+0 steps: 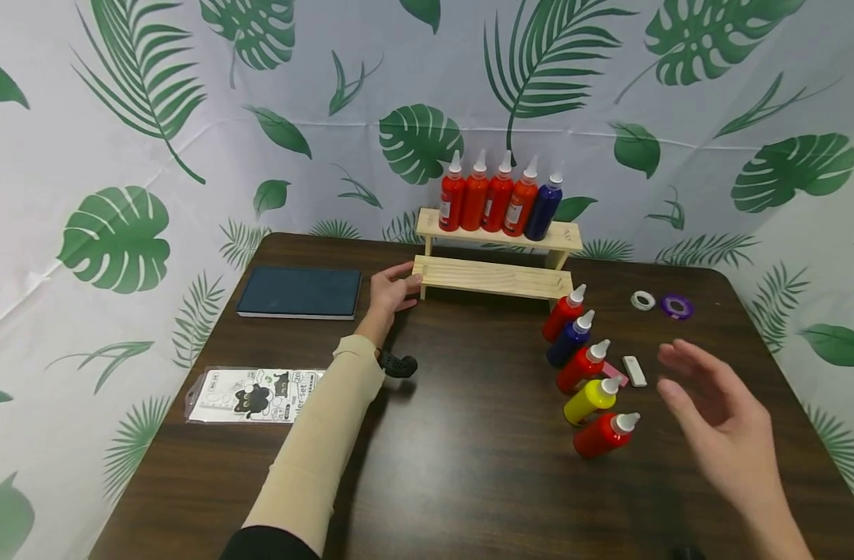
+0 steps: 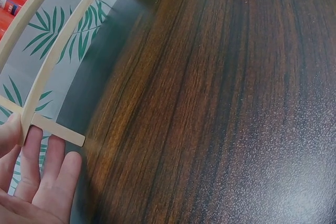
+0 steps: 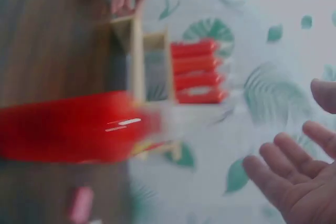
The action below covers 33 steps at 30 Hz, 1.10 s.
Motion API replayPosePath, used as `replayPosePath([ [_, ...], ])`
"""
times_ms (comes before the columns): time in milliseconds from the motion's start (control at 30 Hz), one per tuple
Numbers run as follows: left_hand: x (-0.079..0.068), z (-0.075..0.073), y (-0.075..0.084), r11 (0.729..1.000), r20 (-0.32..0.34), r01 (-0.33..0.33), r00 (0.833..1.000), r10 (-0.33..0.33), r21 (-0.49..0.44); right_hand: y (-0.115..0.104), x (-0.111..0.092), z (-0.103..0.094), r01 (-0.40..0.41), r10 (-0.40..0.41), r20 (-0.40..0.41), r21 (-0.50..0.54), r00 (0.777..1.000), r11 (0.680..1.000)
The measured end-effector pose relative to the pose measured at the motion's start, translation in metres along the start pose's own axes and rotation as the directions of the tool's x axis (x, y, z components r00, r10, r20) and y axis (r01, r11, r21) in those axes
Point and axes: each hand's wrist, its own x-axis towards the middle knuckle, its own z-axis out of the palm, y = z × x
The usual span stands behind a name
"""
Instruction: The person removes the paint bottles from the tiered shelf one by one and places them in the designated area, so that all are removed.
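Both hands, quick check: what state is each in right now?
Left hand: closed, thumb and fingers gripping the left end of the wooden rack.
Right hand: open, holding nothing.

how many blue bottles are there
2: one blue bottle on the rack, upper tier, right end; a second blue bottle on the table, between two red bottles.

Left hand (image 1: 392,292) holds wooden rack (image 1: 493,278) at its 9 o'clock | right hand (image 1: 726,424), rack's 4 o'clock | bottle row (image 1: 577,369), rack's 5 o'clock
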Motion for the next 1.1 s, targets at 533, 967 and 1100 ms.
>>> replayPosePath([
  [533, 0.001, -0.005, 0.001, 1.000, -0.012, -0.001, 1.000, 0.001, 0.006, -0.013, 0.191, 0.066, -0.034, 0.121, 0.404, -0.217, 0.907, 0.976],
  [967, 0.000, 0.000, 0.001, 1.000, 0.008, -0.003, 1.000, 0.003, -0.003, 0.010, 0.252, 0.118, -0.210, 0.245, 0.295, -0.144, 0.924, 0.967],
  [1100, 0.000, 0.000, 0.000, 1.000, 0.008, -0.005, 1.000, 0.005, -0.004, 0.006, 0.252, 0.129, -0.220, 0.238, 0.272, -0.094, 0.933, 0.971],
])
